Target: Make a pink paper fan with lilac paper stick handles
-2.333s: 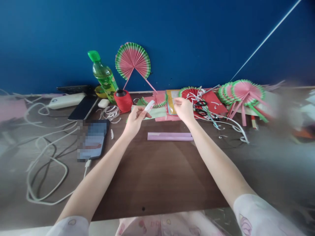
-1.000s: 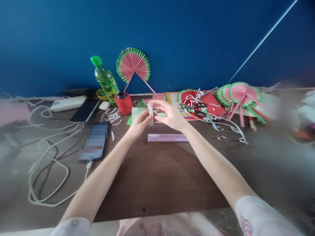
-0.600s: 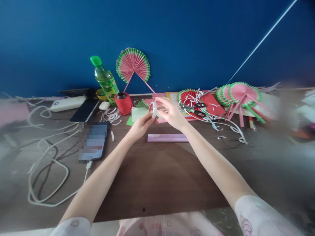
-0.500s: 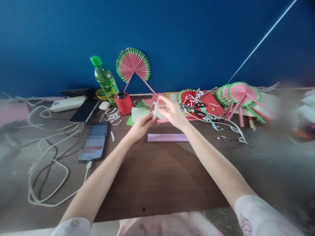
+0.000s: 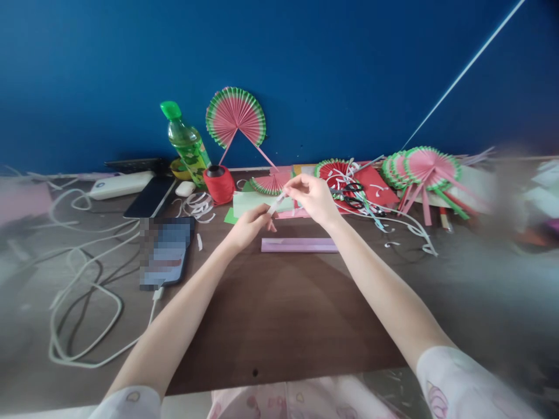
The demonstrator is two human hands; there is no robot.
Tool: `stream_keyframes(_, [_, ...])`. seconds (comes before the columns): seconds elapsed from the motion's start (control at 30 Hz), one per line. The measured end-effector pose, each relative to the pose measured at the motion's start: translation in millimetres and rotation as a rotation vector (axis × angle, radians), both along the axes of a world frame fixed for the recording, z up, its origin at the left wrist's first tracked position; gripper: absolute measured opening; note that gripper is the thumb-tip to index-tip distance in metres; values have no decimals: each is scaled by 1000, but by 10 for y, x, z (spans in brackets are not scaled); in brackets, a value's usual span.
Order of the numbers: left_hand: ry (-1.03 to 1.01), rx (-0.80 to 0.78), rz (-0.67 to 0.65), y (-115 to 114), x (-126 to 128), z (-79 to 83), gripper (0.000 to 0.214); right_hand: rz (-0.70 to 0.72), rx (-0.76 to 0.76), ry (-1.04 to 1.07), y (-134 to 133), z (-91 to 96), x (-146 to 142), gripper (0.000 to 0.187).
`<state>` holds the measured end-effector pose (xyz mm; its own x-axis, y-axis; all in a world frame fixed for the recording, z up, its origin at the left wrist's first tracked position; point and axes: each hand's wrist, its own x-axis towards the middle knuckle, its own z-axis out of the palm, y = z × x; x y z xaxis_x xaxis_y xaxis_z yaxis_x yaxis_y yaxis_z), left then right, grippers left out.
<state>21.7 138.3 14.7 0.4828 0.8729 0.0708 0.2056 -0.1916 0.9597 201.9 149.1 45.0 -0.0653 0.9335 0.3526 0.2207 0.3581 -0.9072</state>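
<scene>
Above the middle of the desk, my left hand [image 5: 250,227] is closed on a narrow roll of white tape [image 5: 275,205], turned edge-on to me. My right hand [image 5: 315,201] pinches at the roll's upper edge with thumb and forefinger; whether a loose tape end is between them is too small to see. Just below both hands lies a folded lilac paper strip [image 5: 299,245]. Behind them are a pale green sheet [image 5: 247,203] and a small pink pleated fan [image 5: 268,183], partly covered.
A watermelon-patterned paper fan [image 5: 236,116] leans on the wall. Left of it are a green bottle [image 5: 187,142], a red thread spool [image 5: 220,185], a phone [image 5: 168,253] and a looped white cable [image 5: 120,311]. Scissors [image 5: 353,195] lie right among paper scraps, near more pleated fans [image 5: 430,166].
The tape roll has turned from showing its ring to edge-on. My right hand's fingers, stretched out before, have curled into a pinch at the roll.
</scene>
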Motion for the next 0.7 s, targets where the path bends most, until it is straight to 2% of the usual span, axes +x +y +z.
stream_keyframes(0.13, [-32,-4,22,20,-19,1,27,94,-47,75,-44,60,22,12])
stream_keyframes(0.3, [-52,-30,51,-10,-18,68,21,159,-90,117,-65,94,55,16])
stream_keyframes(0.5, [-171,-161,62,-36,5,118,15,264,-125,173,-72,103,76,17])
stream_keyframes(0.6, [-190,-160,63,-29,12,115,14,261,-138,183,-67,102,81,17])
stream_keyframes(0.7, [-184,-131,89,-18,16,114,14,182,-115,133,-51,93,86,18])
